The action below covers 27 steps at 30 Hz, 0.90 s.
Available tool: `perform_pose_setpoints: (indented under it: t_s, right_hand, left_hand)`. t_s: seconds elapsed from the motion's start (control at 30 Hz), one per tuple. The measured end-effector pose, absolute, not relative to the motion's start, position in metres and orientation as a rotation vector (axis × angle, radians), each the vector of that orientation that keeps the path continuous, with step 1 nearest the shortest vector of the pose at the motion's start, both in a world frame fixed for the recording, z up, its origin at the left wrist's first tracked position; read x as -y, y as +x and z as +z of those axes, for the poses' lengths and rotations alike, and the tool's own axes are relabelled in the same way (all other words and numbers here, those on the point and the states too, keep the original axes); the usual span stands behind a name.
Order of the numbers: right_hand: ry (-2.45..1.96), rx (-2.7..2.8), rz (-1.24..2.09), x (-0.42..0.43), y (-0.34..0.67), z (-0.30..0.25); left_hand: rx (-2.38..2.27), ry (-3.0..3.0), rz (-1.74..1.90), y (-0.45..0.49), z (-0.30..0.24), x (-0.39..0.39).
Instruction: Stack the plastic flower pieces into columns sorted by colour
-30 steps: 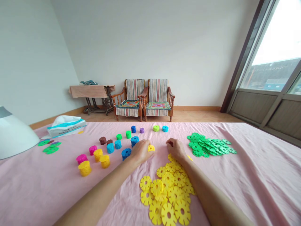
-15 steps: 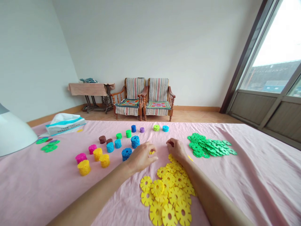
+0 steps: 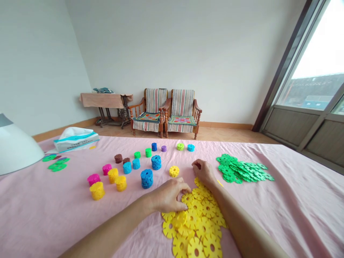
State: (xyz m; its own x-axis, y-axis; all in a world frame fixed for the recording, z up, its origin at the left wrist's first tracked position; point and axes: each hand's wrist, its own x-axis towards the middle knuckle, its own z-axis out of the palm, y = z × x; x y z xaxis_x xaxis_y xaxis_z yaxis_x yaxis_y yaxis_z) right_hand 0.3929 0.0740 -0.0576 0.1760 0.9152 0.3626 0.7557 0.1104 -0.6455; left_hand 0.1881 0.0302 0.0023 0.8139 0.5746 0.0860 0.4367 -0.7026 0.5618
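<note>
My left hand (image 3: 170,195) is over the left edge of a spread of yellow notched plastic discs (image 3: 197,247). Its thumb and fingers are apart, with the fingertips at one of the discs. Beyond that hand stands a short yellow stack (image 3: 174,171) of the same discs. My right hand (image 3: 204,173) rests at the far end of the yellow spread with its fingers curled together; whatever may be inside them is hidden. A blue stack (image 3: 146,178) stands left of my left hand, and a second blue stack (image 3: 156,162) is a little farther back.
Green discs (image 3: 239,170) lie in a heap at the right. Yellow stacks (image 3: 97,191), pink stacks (image 3: 94,180) and other small coloured stacks stand to the left. A tissue pack (image 3: 76,139) and a white rounded object (image 3: 18,150) are at the far left of the pink cloth (image 3: 303,200).
My left hand has moved back toward me and right, from the short yellow stack to the loose yellow discs, leaving the stack in full view. My right hand has hardly moved.
</note>
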Motion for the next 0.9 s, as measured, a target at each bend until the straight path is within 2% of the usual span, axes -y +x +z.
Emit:
perform_pose_setpoints:
  t_s: [0.23, 0.53, 0.9]
  right_hand:
    - [-1.673, 1.604, 0.267, -0.075, 0.393, -0.058]
    - [-1.657, 1.604, 0.262, -0.075, 0.394, -0.059]
    - [-1.66, 1.598, 0.262, -0.075, 0.393, -0.061]
  left_hand:
    - [-0.815, 2.494, 0.4, 0.188, 0.004, -0.032]
    - [-1.281, 2.515, 0.686, 0.181, 0.021, -0.083]
    - [-1.366, 2.617, 0.599, 0.185, -0.003, -0.095]
